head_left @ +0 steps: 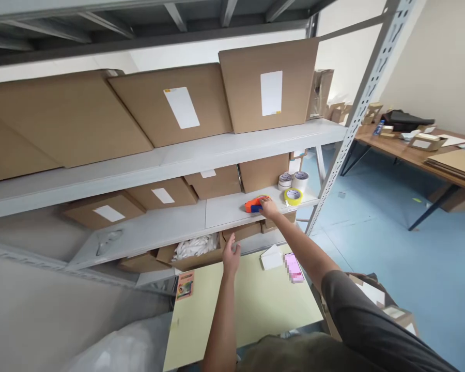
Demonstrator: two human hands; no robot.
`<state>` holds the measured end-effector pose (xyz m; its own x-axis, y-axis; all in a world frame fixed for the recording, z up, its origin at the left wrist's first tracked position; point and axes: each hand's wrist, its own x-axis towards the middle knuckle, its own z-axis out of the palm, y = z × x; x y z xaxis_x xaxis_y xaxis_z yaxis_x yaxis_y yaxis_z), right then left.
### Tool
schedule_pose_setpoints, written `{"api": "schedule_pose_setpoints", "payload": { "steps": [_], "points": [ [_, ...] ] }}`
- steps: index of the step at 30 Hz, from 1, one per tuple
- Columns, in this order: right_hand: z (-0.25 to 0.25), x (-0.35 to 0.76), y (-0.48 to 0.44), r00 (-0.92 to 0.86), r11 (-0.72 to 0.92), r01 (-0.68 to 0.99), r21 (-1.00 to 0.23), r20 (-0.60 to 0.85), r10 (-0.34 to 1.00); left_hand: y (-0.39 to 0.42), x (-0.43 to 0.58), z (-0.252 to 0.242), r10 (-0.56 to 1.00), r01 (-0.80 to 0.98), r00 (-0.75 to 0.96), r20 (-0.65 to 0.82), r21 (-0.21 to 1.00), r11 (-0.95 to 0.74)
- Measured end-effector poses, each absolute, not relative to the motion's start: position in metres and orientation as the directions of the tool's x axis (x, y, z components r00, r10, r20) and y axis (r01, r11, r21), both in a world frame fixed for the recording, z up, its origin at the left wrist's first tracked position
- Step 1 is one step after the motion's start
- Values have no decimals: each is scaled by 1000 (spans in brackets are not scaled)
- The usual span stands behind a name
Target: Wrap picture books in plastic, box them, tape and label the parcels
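My right hand [269, 207] reaches out to the middle shelf, with its fingers closed over an orange and blue tape dispenser [252, 205]. Just right of it lies a roll of yellow tape [293, 196]. Behind that roll stand white tape rolls [300, 180], some stacked. My left hand [231, 257] is raised over the far edge of the pale yellow table [256, 315], fingers apart and holding nothing. On the table, a folded white paper piece [272, 258] and a phone with a pink screen [294, 267] lie to the right of my left hand.
Cardboard boxes [269, 90] line the grey metal shelves [178, 160]. An open carton below holds white crumpled material [196, 246]. A shelf post [352, 119] rises at right. A brown table [406, 147] stands beyond. An orange printed card [185, 285] lies on the table's left.
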<state>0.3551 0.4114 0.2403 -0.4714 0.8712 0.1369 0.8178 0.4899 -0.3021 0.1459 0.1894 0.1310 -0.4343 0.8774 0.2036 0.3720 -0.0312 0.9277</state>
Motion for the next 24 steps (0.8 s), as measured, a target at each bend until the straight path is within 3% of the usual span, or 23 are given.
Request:
{"api": "schedule_pose_setpoints", "payload": {
  "steps": [3, 6, 14, 18, 24],
  "points": [
    [240, 344, 415, -470, 459, 864, -208, -4, 883, 173, 138, 125, 864, 356, -465, 193, 934, -17],
    [242, 340, 403, -461, 451, 875, -175, -20, 887, 160, 126, 125, 865, 349, -465, 187, 937, -16],
    [253, 344, 315, -467, 519, 825, -223, 248, 849, 141, 101, 147, 895, 329, -399, 197, 942, -61],
    [214, 354, 252, -398, 464, 830, -310, 256, 881, 126, 91, 141, 915, 327, -360, 184, 943, -61],
    [111, 377, 160, -177, 161, 930, -329, -21, 984, 83, 89, 108, 935, 302, -347, 69, 952, 42]
  ]
}}
